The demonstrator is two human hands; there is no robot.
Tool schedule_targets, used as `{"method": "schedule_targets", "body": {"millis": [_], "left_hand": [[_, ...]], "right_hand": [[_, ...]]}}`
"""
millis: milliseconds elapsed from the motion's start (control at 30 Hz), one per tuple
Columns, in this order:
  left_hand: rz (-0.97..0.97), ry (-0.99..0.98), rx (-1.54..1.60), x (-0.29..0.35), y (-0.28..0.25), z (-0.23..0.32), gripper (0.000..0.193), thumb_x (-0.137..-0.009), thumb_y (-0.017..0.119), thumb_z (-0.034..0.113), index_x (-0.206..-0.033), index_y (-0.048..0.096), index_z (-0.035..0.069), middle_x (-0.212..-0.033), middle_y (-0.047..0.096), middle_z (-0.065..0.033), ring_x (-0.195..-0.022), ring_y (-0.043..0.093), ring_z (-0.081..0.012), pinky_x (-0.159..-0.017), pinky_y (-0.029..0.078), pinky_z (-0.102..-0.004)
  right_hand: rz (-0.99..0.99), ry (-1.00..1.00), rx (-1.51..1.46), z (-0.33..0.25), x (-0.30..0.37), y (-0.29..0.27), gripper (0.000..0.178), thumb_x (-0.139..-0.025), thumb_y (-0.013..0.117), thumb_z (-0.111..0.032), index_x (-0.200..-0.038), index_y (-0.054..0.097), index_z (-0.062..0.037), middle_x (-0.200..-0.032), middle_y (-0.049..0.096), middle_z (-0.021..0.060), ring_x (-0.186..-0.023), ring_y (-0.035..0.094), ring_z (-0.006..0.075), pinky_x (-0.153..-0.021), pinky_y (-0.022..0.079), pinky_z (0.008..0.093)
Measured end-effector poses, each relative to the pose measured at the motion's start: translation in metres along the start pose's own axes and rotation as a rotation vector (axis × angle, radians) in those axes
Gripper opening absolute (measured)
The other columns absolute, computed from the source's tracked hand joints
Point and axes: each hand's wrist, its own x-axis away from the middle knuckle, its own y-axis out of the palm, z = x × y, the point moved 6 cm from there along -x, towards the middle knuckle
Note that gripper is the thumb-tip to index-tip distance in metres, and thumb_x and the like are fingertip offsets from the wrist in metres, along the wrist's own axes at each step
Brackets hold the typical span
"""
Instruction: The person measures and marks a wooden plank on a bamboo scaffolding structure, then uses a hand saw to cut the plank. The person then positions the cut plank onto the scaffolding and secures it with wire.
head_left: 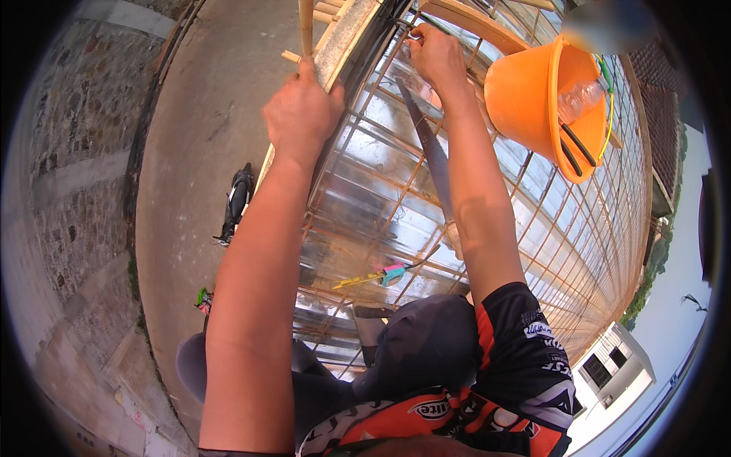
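My left hand (304, 114) is closed over the edge of a wooden board (344, 42) at the side of the raised deck. Against its knuckles stands the end of a bamboo pole (306, 27). Further right, my right hand (438, 57) has its fingertips pinched on a thin dark bent rod (399, 25) beside the board; the fingers partly cover it. Under my right forearm a hand saw (428, 141) lies on the steel bar grid (365, 122), its handle partly hidden. Nearer me rests a tape measure (392, 274) with some yellow blade out.
An orange bucket (521, 95) with a clear plastic bottle (582, 99) inside stands on the grid at right. Near my knee lies a dark-handled tool (373, 311). Beyond the board the deck drops to a paved lane (190, 137) with a motorbike (237, 202) and a stone wall (72, 99).
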Motion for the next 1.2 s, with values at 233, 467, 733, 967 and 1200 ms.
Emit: {"method": "schedule_targets", "body": {"millis": [233,467,733,967,1200], "left_hand": [[0.014,0.018,0.032,0.001,0.001,0.006,0.054,-0.1,0.07,0.05,-0.132,0.062,0.007,-0.109,0.079,-0.0211,-0.101,0.078,-0.0433,-0.087,0.062,-0.0538],[-0.005,-0.004,-0.006,0.0,0.002,0.0,0.054,-0.1,0.069,0.05,-0.132,0.062,0.007,-0.11,0.079,-0.021,-0.102,0.078,-0.042,-0.088,0.062,-0.0542],[-0.034,-0.011,-0.003,-0.003,0.003,-0.002,0.055,-0.101,0.069,0.05,-0.134,0.061,0.007,-0.113,0.079,-0.0203,-0.104,0.078,-0.0415,-0.089,0.062,-0.0538],[-0.015,0.021,0.036,-0.004,0.003,0.001,0.052,-0.101,0.069,0.049,-0.131,0.062,0.007,-0.109,0.078,-0.0195,-0.103,0.078,-0.0409,-0.089,0.062,-0.0539],[-0.039,-0.001,0.03,-0.005,0.004,-0.001,0.054,-0.101,0.069,0.05,-0.131,0.061,0.007,-0.111,0.078,-0.022,-0.103,0.078,-0.0431,-0.09,0.061,-0.0538]], "right_hand": [[0.048,-0.352,0.244,-0.001,-0.034,0.004,0.025,-0.1,0.071,-0.018,-0.122,0.083,-0.0131,-0.115,0.079,0.0221,-0.11,0.075,0.0405,-0.102,0.059,0.0507],[-0.222,-0.42,0.482,-0.022,-0.053,0.015,0.02,-0.092,0.067,-0.01,-0.102,0.08,0.0022,-0.112,0.077,0.0295,-0.108,0.075,0.0438,-0.096,0.06,0.0516],[0.098,-0.392,0.113,0.005,-0.028,-0.003,0.022,-0.095,0.07,-0.02,-0.103,0.074,0.0002,-0.103,0.072,0.0226,-0.101,0.072,0.0438,-0.094,0.058,0.0519],[0.202,-0.107,0.012,0.008,-0.02,0.007,0.029,-0.094,0.069,-0.028,-0.11,0.075,-0.0049,-0.11,0.072,0.0197,-0.105,0.072,0.0427,-0.093,0.059,0.0535],[0.023,-0.311,0.105,0.005,-0.049,0.006,0.032,-0.094,0.069,-0.023,-0.12,0.077,-0.0085,-0.103,0.078,0.019,-0.103,0.075,0.0428,-0.096,0.06,0.0506]]}}
